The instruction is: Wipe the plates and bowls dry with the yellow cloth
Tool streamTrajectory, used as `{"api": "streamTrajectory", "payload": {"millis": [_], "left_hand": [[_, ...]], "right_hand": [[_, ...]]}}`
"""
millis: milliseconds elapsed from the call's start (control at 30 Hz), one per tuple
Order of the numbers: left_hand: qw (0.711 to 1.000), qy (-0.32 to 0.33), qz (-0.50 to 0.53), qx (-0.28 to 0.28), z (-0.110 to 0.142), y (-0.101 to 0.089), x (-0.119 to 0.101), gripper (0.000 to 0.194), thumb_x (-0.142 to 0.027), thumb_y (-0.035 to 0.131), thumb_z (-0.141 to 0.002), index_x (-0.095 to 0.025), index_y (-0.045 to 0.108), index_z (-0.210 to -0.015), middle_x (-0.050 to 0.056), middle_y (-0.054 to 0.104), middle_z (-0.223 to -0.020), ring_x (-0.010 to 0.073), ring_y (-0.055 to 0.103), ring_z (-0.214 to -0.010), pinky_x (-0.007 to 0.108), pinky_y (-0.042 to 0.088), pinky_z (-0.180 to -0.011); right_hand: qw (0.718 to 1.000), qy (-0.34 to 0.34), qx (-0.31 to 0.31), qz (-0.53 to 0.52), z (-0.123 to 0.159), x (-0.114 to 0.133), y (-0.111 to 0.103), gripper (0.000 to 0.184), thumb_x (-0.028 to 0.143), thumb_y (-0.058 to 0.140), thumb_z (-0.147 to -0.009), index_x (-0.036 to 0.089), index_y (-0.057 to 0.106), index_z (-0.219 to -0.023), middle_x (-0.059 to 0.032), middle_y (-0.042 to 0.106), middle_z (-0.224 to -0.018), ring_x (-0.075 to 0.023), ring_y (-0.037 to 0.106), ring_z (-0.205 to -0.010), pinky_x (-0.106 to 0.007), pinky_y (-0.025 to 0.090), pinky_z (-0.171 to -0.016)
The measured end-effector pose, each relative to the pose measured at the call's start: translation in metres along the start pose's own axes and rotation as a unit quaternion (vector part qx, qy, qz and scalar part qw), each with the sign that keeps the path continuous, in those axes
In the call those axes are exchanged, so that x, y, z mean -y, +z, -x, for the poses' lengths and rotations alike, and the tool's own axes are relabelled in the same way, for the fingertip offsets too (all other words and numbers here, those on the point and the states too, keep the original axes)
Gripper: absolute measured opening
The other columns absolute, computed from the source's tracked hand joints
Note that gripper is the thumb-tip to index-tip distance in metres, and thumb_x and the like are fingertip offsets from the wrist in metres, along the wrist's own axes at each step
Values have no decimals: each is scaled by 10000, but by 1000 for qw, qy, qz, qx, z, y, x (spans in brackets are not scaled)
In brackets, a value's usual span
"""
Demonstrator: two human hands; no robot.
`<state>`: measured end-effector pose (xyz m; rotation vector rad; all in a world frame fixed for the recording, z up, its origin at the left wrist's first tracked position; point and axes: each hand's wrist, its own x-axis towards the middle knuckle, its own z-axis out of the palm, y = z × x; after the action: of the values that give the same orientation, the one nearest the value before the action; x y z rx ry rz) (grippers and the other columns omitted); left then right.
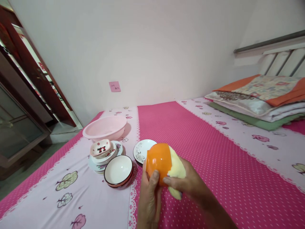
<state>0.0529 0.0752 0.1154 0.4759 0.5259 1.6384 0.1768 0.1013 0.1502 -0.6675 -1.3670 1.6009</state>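
Note:
An orange bowl [159, 161], tipped on its side, is held up above the pink bedsheet. My left hand [150, 190] grips it from the near left, with the thumb on its outer wall. On the other side my right hand [184, 181] is closed on a pale yellow cloth [176, 163], which covers the bowl's right part; its thumb touches the bowl. Behind the orange bowl lies a white flower-patterned dish [142, 150], partly hidden. To the left stand white bowls with dark rims [119, 170], one inside another.
A small dish with a red figure [100, 148] tops a stack of plates [96, 168]. Behind it stands a pink basin [106, 125]. Folded bedding [257, 98] lies at the far right, near a bed rail [269, 42]. A pink note [114, 86] is on the wall.

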Motion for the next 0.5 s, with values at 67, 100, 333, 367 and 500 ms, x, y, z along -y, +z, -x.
{"api": "streamTrajectory", "payload": {"millis": [67,100,333,367,500], "left_hand": [[998,-16,38,-42,-3,-1,-1,593,-385,777,-884,-270,617,-1444,90,699,-1404,303,540,-1417,427,382,-1229],[996,-37,64,-59,-5,-3,-2,501,-400,730,-923,-259,660,-1398,86,720,-1372,292,547,-1412,419,378,-1233],[974,-135,176,-40,-18,-13,3,392,-388,497,-1060,-157,772,-1216,96,756,-1299,254,563,-1399,388,355,-1243],[978,-126,166,-30,-17,-12,5,385,-393,507,-1056,-170,767,-1232,95,747,-1318,254,568,-1394,392,354,-1243],[992,-58,109,1,-8,-10,13,405,-394,669,-970,-231,708,-1339,95,684,-1424,278,545,-1414,421,359,-1239]], "right_hand": [[997,-7,-1,81,0,-2,5,461,258,808,-751,190,619,-1166,-9,695,-853,-157,611,-670,-263,494,-592],[989,-17,0,148,0,-4,7,425,216,777,-765,195,617,-1158,-28,704,-914,-182,634,-748,-284,510,-655],[923,-45,-1,381,-4,-12,11,267,150,633,-825,184,614,-1088,-59,701,-949,-212,652,-784,-317,491,-691],[940,-35,-9,338,-4,-9,9,289,165,662,-819,189,618,-1103,-44,702,-927,-208,657,-785,-305,498,-684],[996,-12,-36,83,-2,1,-3,458,262,802,-768,195,642,-1192,0,696,-838,-208,677,-821,-297,545,-736]]}}
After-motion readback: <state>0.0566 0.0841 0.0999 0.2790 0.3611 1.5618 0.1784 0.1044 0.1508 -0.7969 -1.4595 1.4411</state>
